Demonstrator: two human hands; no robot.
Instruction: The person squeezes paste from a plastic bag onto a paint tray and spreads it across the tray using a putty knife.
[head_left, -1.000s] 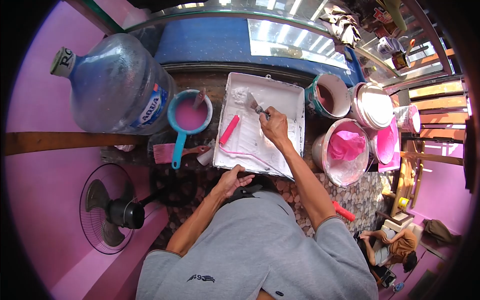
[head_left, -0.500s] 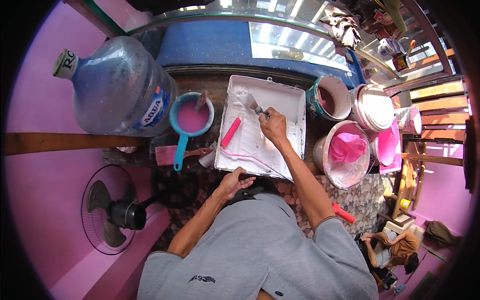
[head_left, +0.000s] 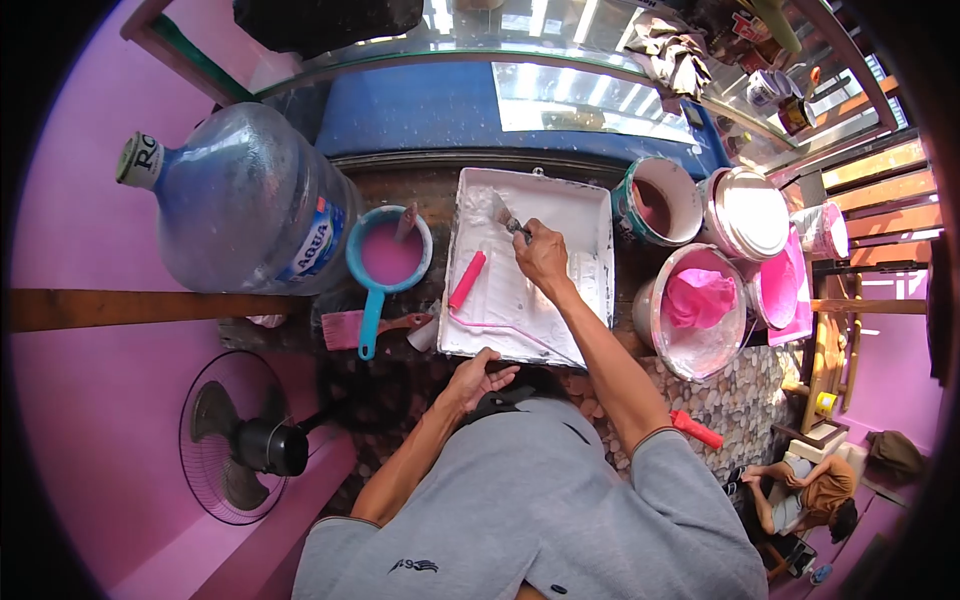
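My right hand (head_left: 542,257) is closed round the handle of a putty knife (head_left: 508,219), whose blade lies in white paint at the upper left of the white paint tray (head_left: 580,225). A pink roller (head_left: 467,280) rests in the tray, its thin pink frame running toward the near edge. At that near edge my left hand (head_left: 480,380) holds the tray, thumb on the rim and fingers beneath it. To the left are a blue dipper (head_left: 370,300) of pink liquid with a brush in it, and a wide pink-stained brush (head_left: 343,330).
A large water bottle (head_left: 250,200) stands at the left, above a black fan (head_left: 240,440). On the right are several paint buckets (head_left: 650,310), one holding pink plastic (head_left: 700,297). A red roller (head_left: 697,429) lies below them. A person (head_left: 815,490) sits at the lower right.
The whole view has shifted, so the tray and bench appear lower. My right hand has moved slightly left over the tray with the putty knife. My left hand stays at the near edge.
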